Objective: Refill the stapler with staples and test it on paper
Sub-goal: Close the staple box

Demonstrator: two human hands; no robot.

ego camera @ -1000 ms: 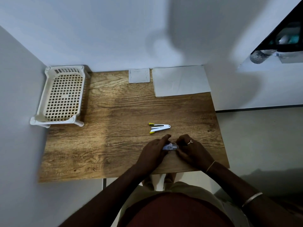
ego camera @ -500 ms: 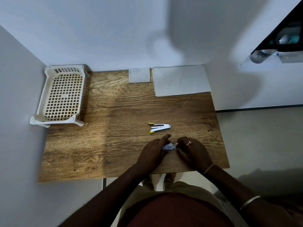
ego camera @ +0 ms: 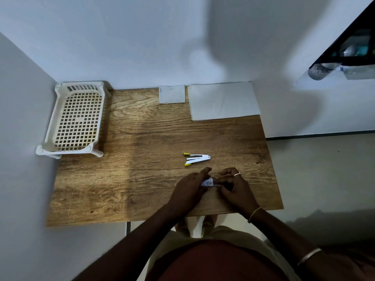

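Note:
A small white stapler with yellow tips lies hinged open on the wooden table, just beyond my hands. My left hand grips a small white staple box near the table's front edge. My right hand, with a ring on one finger, pinches at the box's right end, where a thin strip shows between the fingers. A stack of white paper rests at the table's far right corner.
A white plastic lattice tray stands at the far left corner against the wall. A small white square card lies at the back edge, left of the paper. Walls close in at the left and back.
Both hands stay at the staple box. My right hand's fingers have shifted slightly at the box's right end. The stapler has not moved.

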